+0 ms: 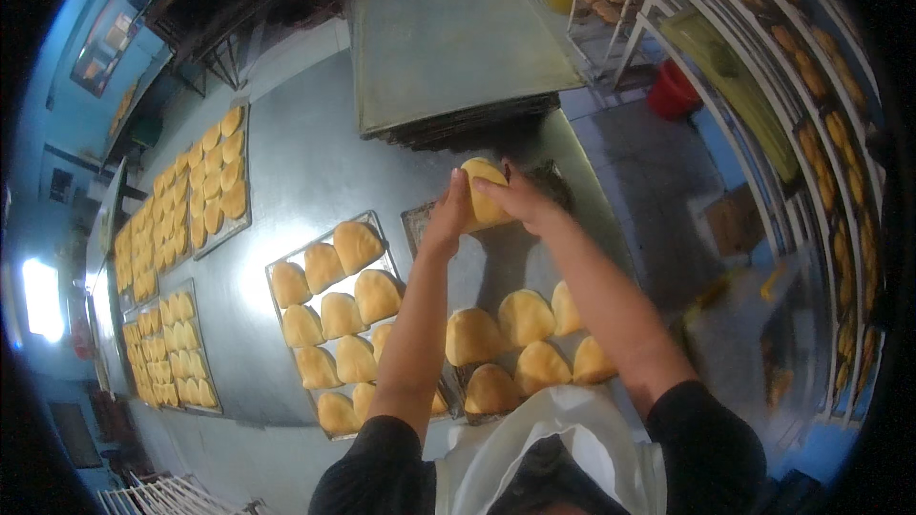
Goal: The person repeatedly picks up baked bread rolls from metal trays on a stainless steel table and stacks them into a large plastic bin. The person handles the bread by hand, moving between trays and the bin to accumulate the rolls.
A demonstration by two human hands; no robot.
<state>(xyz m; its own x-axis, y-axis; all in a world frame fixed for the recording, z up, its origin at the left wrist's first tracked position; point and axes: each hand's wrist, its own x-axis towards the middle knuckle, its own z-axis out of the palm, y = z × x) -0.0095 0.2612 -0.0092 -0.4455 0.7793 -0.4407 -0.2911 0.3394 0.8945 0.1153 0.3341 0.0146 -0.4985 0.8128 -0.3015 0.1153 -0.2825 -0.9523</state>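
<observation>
Both my left hand (449,216) and my right hand (527,197) grip one pale golden piece of bread or dough (478,182). They hold it above the upper part of a metal baking tray (472,268), with fingers on either side and my right thumb across its face. Lower on that tray sit several rounded golden pieces (526,317), some partly covered by my right forearm. To the left, another metal tray (309,247) bears rows of similar pieces (356,359). My left forearm hides part of this second tray.
A stack of flat metal sheets (458,36) stands on the far end of the metal table (250,343). Trays of smaller pieces (212,179) line its left side. A white rack (744,114) with bread rises on the right, near a red bucket (671,89).
</observation>
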